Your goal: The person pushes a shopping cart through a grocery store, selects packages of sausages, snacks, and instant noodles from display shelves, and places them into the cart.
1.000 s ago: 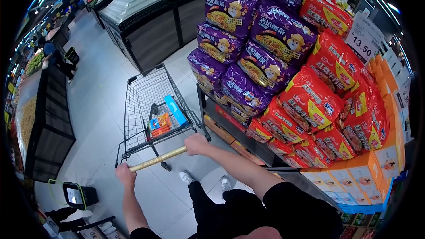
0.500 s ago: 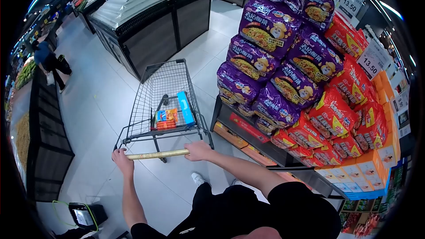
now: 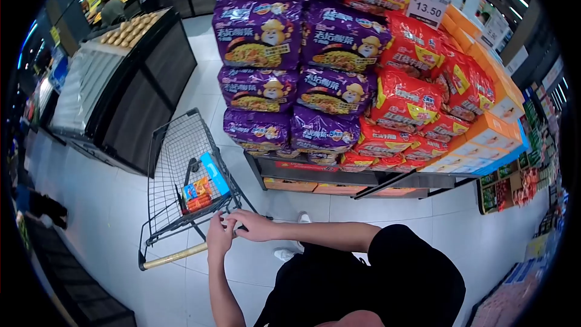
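"What's going on at that shopping cart (image 3: 175, 230)?"

"Handling it at the push end, I'd judge. Both hands meet near the right end of its gold handle (image 3: 175, 257) — the left hand (image 3: 219, 234) upright, its fingers against those of the right hand (image 3: 255, 226)."

"Gripping it?"

"Can't tell from here. The fingers bend, but they hide whether either hand wraps the bar."

"And the goods?"

"Inside the cart, just beyond both hands and apart from them: a blue box (image 3: 215, 174) along the cart's right edge, an orange packet (image 3: 198, 196) beside it, toward the handle edge."

"What would a push call for?"

"Hands spread toward both handle ends, I'd say — the left end is bare — and care for the purple noodle packs (image 3: 259, 35) past the cart's right edge."
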Motion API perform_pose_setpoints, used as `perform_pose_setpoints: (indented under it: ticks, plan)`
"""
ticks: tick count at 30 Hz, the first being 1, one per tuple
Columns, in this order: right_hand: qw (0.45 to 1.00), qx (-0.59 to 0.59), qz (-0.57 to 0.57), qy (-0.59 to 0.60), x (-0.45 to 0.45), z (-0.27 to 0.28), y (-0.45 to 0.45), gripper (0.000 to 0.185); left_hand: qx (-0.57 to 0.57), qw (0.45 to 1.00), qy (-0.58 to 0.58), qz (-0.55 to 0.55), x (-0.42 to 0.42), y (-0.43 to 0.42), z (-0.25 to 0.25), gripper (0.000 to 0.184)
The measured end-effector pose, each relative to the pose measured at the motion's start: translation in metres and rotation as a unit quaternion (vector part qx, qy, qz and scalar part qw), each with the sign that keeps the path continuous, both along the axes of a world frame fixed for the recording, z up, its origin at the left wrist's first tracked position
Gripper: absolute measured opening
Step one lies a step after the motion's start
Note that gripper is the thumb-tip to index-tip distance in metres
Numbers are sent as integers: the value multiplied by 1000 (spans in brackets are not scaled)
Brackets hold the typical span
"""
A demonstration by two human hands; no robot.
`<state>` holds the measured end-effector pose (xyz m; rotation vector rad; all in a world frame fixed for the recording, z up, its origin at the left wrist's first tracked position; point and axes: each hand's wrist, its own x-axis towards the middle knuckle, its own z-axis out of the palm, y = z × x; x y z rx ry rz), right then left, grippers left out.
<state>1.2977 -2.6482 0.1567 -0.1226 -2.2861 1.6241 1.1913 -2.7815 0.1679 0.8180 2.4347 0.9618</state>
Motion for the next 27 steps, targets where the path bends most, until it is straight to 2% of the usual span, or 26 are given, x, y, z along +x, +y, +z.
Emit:
perform_pose_setpoints:
  ticks: [2, 3, 4, 6, 7, 8, 9, 10, 13, 14, 16, 17, 20, 23, 25, 27]
  plan:
    - [996, 60, 46, -40, 41, 56, 48, 22, -141, 987, -11, -80, 4, 12, -19, 55]
    - [998, 44, 16, -35, 62, 84, 69, 15, -263, 951, 97, -133, 8, 13, -29, 55]
    - [999, 36, -16, -25, 84, 109, 93, 9, -263, 948, 107, -145, 7, 16, -29, 55]
    - [971, 179, -134, 85, 126, 150, 150, 7, -263, 956, 67, -109, 5, 20, -24, 53]
    - [956, 212, -184, 90, 147, 175, 179, 6, -266, 954, 70, -116, 7, 21, -25, 53]
    - [925, 258, -269, 72, 170, 195, 203, 10, -273, 952, 91, -102, 8, 21, -26, 52]
    - [869, 348, -335, 108, 188, 206, 233, 14, -280, 949, 115, -86, 6, 22, -27, 54]
    - [832, 391, -379, 109, 203, 229, 252, 17, -284, 947, 117, -92, 3, 21, -29, 54]
    - [713, 509, -480, 53, 238, 255, 304, 27, -290, 949, 88, -88, 0, 22, -28, 52]
    - [717, 503, -479, 52, 242, 261, 316, 27, -297, 947, 88, -86, 0, 26, -26, 52]
    - [629, 572, -526, 6, 247, 265, 335, 26, -312, 945, 58, -84, 1, 26, -19, 50]
    - [637, 567, -522, 6, 251, 263, 345, 26, -316, 945, 29, -83, -5, 22, -30, 51]
    - [644, 576, -503, -30, 258, 250, 364, 18, -322, 942, -51, -86, -4, 31, -8, 53]
    - [622, 577, -528, 29, 260, 245, 371, 9, -325, 935, -42, -134, -8, 34, 4, 48]
    - [618, 578, -532, 36, 260, 250, 369, 9, -351, 914, -46, -199, -14, 42, 12, 42]
    - [613, 580, -533, 55, 259, 256, 368, 8, -332, 915, -34, -227, -17, 51, 28, 38]
